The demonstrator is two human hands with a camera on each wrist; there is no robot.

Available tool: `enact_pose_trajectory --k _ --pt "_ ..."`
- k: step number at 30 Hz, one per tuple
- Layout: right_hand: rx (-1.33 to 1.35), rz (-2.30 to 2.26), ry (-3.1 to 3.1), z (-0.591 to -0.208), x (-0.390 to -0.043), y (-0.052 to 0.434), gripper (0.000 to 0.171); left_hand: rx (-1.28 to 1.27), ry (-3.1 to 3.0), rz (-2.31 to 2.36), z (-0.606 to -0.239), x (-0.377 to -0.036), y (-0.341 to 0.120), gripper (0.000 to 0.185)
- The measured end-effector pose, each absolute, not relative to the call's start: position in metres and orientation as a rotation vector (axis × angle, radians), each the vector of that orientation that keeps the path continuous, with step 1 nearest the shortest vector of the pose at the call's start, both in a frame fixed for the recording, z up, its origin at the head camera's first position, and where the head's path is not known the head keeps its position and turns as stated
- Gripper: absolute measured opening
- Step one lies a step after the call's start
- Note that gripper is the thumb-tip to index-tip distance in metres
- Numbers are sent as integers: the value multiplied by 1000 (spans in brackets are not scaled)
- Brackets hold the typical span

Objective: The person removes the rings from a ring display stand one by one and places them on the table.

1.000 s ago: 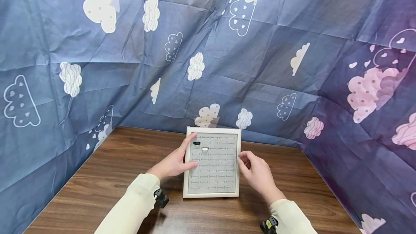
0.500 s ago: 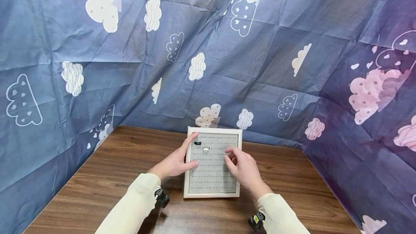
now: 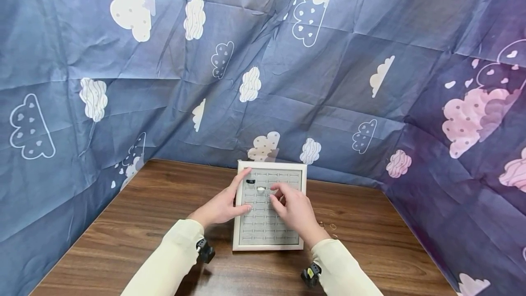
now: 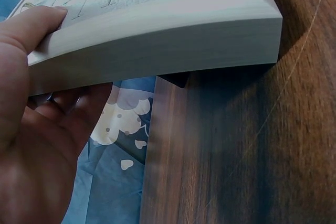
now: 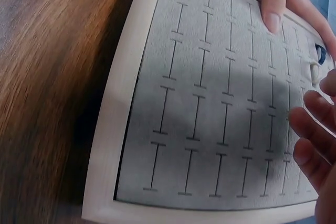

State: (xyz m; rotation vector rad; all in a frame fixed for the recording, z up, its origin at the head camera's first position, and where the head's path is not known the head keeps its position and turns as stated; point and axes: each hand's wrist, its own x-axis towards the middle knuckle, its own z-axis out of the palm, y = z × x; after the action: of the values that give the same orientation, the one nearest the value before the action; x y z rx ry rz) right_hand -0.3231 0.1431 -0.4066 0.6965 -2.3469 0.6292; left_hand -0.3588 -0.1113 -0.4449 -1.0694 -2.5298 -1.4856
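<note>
A white-framed ring tray (image 3: 237,223) with a grey slotted pad lies on the wooden table (image 3: 144,223). A black ring (image 3: 250,181) and a white ring (image 3: 260,189) sit in slots near its top left. My left hand (image 3: 230,202) grips the tray's left edge, thumb (image 4: 37,17) on top and fingers underneath. My right hand (image 3: 274,193) hovers over the pad just right of the white ring, its fingers (image 5: 312,129) curled with thumb and forefinger close. Whether they pinch anything is too small to see.
Two small rings (image 3: 327,226) lie on the table right of the tray. Blue cloud-print cloth (image 3: 263,81) walls the table at the back and both sides. Bare wood stretches to the left and in front of the tray.
My right hand has moved left from the tray's right edge to over the pad near the white ring. The left hand and the tray have stayed put.
</note>
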Motion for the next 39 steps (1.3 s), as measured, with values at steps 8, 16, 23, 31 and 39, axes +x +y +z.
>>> enact_pose_trajectory --k 8,16,23,31,39 --pt "723 624 -2342 -408 -326 132 18 -1073 -2526 -1453 -445 -360 -112 105" --pt "699 621 -2351 -407 -328 123 19 -1069 -2527 -1483 -443 -358 -112 104" --pt "661 555 -2365 -408 -331 115 16 -1094 -2494 -1478 -446 -360 -112 101" --pt "613 527 -2399 -409 -332 110 12 -1089 -2492 -1464 -446 -359 -111 101" --pt "651 506 -2352 -412 -332 110 9 -1084 -2494 -1462 -446 -360 -112 101"
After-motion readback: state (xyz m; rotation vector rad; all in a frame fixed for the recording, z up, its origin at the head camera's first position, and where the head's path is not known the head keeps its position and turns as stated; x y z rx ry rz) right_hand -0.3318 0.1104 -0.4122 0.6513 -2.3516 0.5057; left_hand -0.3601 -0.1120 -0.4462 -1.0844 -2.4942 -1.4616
